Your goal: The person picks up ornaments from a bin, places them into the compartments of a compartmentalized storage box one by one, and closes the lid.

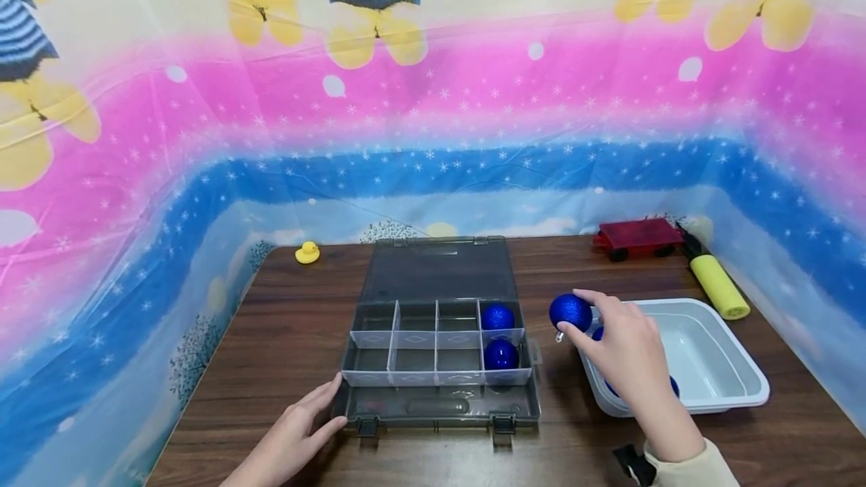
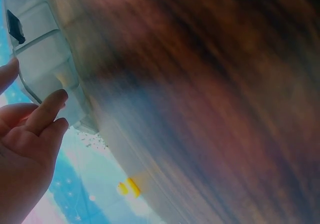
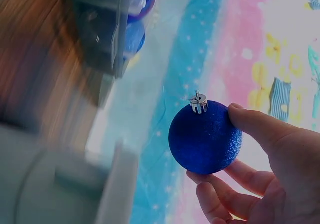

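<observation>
My right hand (image 1: 625, 352) pinches a glittery blue Christmas ball (image 1: 570, 312) between thumb and fingers, in the air by the left rim of a white basin (image 1: 734, 397). Its silver cap (image 3: 198, 103) shows in the right wrist view. More blue balls lie in the basin, partly hidden by that hand. A dark see-through compartment box (image 1: 440, 406) lies with its lid laid back. Two blue balls, one glittery (image 1: 498, 317) and one shiny (image 1: 501, 355), occupy its rightmost column. My left hand (image 1: 298, 427) touches the box's left front corner with extended fingers.
A yellow rubber duck (image 1: 307, 252) stands at the table's back left. Toward the back right are a red toy wagon (image 1: 639, 237) and a yellow cylinder with a black end (image 1: 719, 288). A patterned cloth (image 1: 433, 111) hangs behind the brown table (image 1: 271, 337).
</observation>
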`<state>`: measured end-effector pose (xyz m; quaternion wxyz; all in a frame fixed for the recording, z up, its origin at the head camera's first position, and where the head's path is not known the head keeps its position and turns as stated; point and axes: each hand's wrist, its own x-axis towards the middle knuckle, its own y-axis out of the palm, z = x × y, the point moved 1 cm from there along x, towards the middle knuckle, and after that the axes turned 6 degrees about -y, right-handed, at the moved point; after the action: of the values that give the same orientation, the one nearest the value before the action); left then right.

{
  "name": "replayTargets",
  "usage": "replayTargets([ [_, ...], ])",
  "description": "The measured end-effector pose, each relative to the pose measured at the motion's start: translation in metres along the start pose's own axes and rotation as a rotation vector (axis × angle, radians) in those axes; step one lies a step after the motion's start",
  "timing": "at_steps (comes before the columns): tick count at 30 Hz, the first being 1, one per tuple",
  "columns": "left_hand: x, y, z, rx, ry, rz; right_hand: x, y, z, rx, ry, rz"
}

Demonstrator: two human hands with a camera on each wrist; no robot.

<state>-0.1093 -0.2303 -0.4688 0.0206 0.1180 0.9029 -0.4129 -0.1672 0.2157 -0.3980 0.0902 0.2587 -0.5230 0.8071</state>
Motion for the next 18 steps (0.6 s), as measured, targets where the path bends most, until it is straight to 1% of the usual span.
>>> replayTargets([
  [4,0.000,0.001,0.000,0.001,0.003,-0.003,0.001,0.009,0.010,0.015,-0.039,-0.004],
  [9,0.000,0.001,0.000,0.003,0.001,-0.006,0.004,0.021,0.023,0.027,-0.088,0.023],
  [13,0.000,0.001,0.000,0.002,0.000,-0.004,0.006,0.028,0.035,0.030,-0.102,0.061],
  [18,0.000,0.001,0.000,0.003,0.003,-0.009,0.009,0.036,0.051,0.039,-0.119,0.085],
])
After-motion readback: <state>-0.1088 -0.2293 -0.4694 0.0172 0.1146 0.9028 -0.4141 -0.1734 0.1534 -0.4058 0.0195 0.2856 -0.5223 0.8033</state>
